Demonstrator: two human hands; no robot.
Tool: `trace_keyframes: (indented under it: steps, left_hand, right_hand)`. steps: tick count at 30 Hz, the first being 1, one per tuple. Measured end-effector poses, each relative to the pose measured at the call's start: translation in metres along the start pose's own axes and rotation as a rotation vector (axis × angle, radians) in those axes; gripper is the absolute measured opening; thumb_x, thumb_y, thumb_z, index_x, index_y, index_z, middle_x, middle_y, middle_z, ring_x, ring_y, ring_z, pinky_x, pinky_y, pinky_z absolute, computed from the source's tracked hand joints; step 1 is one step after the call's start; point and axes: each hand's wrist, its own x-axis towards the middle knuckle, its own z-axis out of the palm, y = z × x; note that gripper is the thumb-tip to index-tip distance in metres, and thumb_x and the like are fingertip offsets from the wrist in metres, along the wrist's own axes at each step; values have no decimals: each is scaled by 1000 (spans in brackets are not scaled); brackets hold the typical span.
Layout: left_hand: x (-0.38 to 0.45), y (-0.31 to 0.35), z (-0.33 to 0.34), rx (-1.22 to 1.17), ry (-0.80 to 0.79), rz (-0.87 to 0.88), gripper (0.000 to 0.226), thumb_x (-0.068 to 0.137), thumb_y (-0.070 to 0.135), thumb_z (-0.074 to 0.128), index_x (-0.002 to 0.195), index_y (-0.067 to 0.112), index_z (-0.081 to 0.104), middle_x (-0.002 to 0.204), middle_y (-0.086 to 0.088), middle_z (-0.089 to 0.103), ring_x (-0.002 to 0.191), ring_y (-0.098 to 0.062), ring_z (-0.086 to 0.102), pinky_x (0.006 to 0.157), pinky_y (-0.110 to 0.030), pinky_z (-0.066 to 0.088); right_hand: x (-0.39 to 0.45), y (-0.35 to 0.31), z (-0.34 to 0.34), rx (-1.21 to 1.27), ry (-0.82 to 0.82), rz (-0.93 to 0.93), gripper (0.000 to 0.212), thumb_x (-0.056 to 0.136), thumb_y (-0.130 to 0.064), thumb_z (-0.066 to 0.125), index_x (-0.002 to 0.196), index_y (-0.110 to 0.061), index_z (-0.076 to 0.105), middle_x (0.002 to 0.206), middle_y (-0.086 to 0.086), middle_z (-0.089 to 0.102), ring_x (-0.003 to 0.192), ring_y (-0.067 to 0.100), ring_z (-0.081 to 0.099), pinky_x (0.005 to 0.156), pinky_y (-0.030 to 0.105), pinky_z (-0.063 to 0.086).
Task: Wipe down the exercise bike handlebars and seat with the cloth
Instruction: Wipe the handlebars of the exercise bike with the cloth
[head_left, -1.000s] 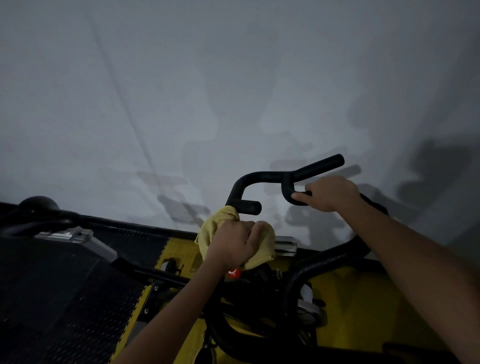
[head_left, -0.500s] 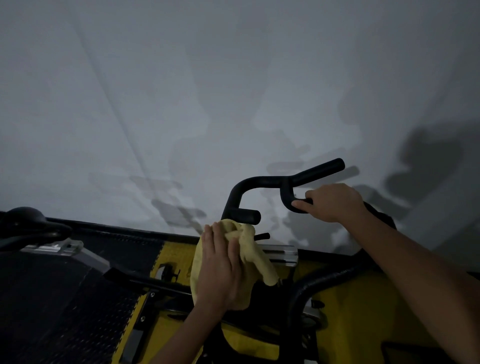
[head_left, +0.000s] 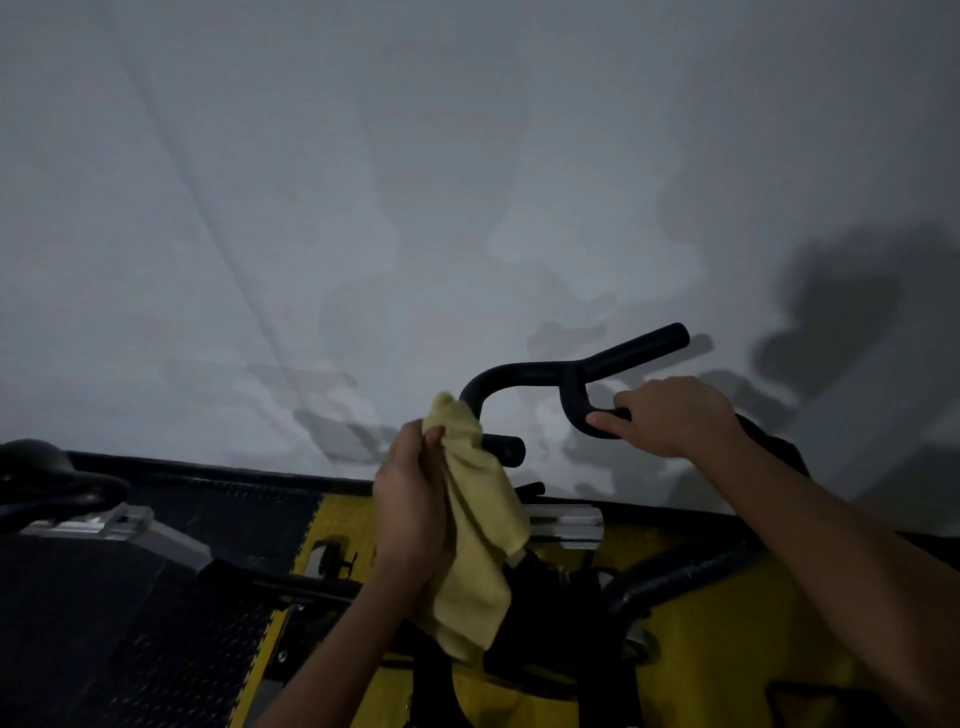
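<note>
The black handlebars (head_left: 524, 374) of the exercise bike rise in front of a pale wall, centre right. My left hand (head_left: 410, 499) holds a yellow cloth (head_left: 478, 525) against the left bend of the bar; the cloth's top edge covers the bar and the rest hangs down over the bike's stem. My right hand (head_left: 670, 415) grips the inner loop of the right handlebar, fingers curled round it. The seat is not in view.
The bike's black frame tube (head_left: 670, 577) curves below my right arm over a yellow floor mat (head_left: 717, 639). A second machine with a black handle (head_left: 47, 478) and silver bracket (head_left: 93, 519) stands at left on black textured matting (head_left: 171, 660). The wall is close behind.
My left hand has lifted the cloth from low by the stem up onto the left bend of the handlebar, and the cloth has unfolded to hang. The right hand has kept its grip.
</note>
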Motion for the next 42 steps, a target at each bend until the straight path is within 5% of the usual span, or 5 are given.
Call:
trace_keyframes:
  steps: [6,20,25,29,42]
  left_hand:
    - [41,11,33,202,-33,109,27,105,31,50,128,26,62,131,-5,40,114,-15,40,90,-26,37]
    - [69,17,54,579,-607,599,32,92,8,64,64,7,50,47,-3,48,42,-26,51,47,-31,37]
    - [89,27,74,676,-848,148,39,101,42,37,71,19,48,82,-5,59,81,-26,55,75,-38,46]
    - [61,18,58,683,-606,605,31,104,23,35,101,9,62,67,-1,57,62,-25,55,62,-36,42]
    - [77,24,81,593,-733,261,48,97,37,41,54,15,35,54,0,40,55,-19,42,58,-32,32]
  right_hand:
    - [6,2,3,28,-7,-1,56,90,-81,17,85,-33,46,70,-8,48,64,13,47,67,34,44]
    - [12,4,7,20,27,-45,60,90,-81,16,71,-32,47,68,-7,53,59,7,44,53,29,29]
    - [13,5,6,26,29,-47,66,90,-81,18,79,-30,58,68,-6,55,59,7,48,53,28,30]
    - [13,5,7,21,49,-49,69,89,-82,17,82,-29,61,68,-6,58,60,8,53,53,28,33]
    - [18,4,7,31,20,-39,67,89,-82,18,77,-29,58,67,-6,57,59,9,52,52,28,32]
